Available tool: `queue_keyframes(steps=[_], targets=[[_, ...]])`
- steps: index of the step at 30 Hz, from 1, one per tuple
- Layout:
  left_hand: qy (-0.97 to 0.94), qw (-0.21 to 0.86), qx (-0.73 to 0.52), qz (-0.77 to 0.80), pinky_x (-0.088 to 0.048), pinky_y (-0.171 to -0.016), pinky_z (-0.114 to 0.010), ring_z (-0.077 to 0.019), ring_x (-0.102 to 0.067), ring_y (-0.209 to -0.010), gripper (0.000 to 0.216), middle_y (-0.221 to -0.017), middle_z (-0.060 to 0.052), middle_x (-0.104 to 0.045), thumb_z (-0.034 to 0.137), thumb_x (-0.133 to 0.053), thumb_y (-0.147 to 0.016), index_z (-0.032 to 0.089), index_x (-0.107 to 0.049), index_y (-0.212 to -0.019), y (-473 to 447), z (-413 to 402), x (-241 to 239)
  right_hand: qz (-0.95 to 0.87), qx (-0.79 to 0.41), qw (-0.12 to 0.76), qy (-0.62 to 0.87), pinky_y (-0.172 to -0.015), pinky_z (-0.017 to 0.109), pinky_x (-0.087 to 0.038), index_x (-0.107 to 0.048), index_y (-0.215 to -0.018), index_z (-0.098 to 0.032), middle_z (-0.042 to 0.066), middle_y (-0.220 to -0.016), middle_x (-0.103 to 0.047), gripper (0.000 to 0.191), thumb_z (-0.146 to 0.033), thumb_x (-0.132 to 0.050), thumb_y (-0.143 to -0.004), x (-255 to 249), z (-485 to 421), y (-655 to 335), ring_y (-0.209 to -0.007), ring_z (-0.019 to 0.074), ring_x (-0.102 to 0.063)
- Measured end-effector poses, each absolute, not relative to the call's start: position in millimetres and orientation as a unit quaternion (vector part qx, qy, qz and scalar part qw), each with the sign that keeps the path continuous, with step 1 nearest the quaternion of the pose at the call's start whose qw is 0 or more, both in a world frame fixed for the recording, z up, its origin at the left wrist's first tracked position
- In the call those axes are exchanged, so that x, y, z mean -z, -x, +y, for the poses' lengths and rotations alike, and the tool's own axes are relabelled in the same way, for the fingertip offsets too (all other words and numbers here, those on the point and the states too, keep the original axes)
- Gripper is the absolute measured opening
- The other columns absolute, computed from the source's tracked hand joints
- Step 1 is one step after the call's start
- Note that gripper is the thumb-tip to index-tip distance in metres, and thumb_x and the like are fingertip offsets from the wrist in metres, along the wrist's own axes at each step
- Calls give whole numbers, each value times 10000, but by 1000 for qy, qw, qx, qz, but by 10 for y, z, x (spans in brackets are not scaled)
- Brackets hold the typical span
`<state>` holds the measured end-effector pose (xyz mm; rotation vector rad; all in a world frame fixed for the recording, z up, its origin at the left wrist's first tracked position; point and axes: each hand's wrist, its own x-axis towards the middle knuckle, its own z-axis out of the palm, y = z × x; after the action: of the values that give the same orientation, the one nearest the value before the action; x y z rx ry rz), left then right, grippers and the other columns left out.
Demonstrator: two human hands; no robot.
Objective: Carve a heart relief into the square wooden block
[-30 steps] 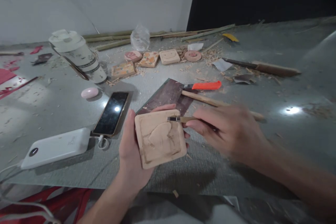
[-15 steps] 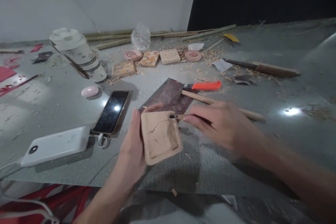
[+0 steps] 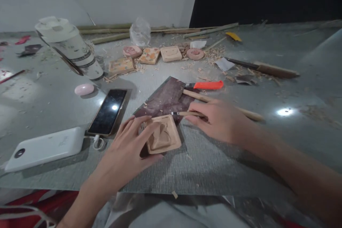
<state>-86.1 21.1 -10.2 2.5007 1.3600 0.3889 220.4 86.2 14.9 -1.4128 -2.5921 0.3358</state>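
The left hand [image 3: 125, 148] has its grip half closed around the left side of a wooden square [image 3: 163, 136], with fingers over it and the thumb by its near side. The square has a shape cut into it, and it is close to the middle of the worktop's [image 3: 213, 171] front edge. It is hard to tell if it lies flat or is lifted a little. The right hand [image 3: 223, 121] has its grip pinched tight on a thin tool [image 3: 191, 113], whose metal tip is just beside the square's far right corner.

Behind them are a dark sheet [image 3: 162, 98], a knife with an orange handle [image 3: 208, 85] and a long wooden stick [image 3: 197, 95], partly behind the right hand. A phone [image 3: 108, 112] and a white power bank [image 3: 48, 149] lie toward the worktop's front left corner.
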Motion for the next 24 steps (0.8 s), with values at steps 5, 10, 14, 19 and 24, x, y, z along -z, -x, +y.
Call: queue_keyframes(steps=[5, 10, 14, 19, 24], targets=[[-889, 158, -108, 417, -579, -1161, -660, -404, -589, -1423, 653, -1614, -136, -505, 262, -865, -946, 347, -575, -1525, 871, 203, 78, -900, -147, 80, 403, -610, 364, -231, -587, -858, -229, -46, -619, -473, 361, -395, -469, -1157, -224, 824, -2258, -573, 148, -410], [-899, 180, -96, 387, -583, -1160, -691, -414, -566, -1470, 593, -1691, -150, -415, 326, -750, -1050, 389, -551, -1605, 903, 110, 104, -914, -134, 42, 381, -628, 385, -213, -532, -781, -232, -52, -597, -470, 394, -376, -519, -1147, -334, 741, -2316, -547, 134, -354], [-882, 195, -111, 414, -621, -1125, -677, -427, -612, -1446, 561, -1786, -166, -262, 326, -742, -1049, 366, -589, -1587, 898, 34, 164, -920, -119, 22, 373, -623, 388, -221, -599, -847, -231, -32, -638, -547, 379, -383, -470, -1169, -285, 718, -2318, -554, 148, -417], [-879, 186, -149, 412, -635, -1108, -660, -418, -611, -1427, 565, -1686, -168, -385, 241, -737, -1032, 351, -598, -1569, 887, 16, 211, -922, -114, 15, 369, -628, 387, -233, -605, -870, -220, 2, -684, -609, 395, -358, -419, -1189, -194, 733, -2281, -588, 167, -483], [-892, 171, -160, 386, -618, -1136, -650, -400, -558, -1466, 510, -1666, -164, -426, 265, -718, -1059, 328, -598, -1551, 917, 15, 201, -914, -138, 24, 380, -606, 373, -235, -577, -797, -233, -10, -649, -607, 391, -347, -502, -1164, -254, 692, -2247, -571, 167, -491]])
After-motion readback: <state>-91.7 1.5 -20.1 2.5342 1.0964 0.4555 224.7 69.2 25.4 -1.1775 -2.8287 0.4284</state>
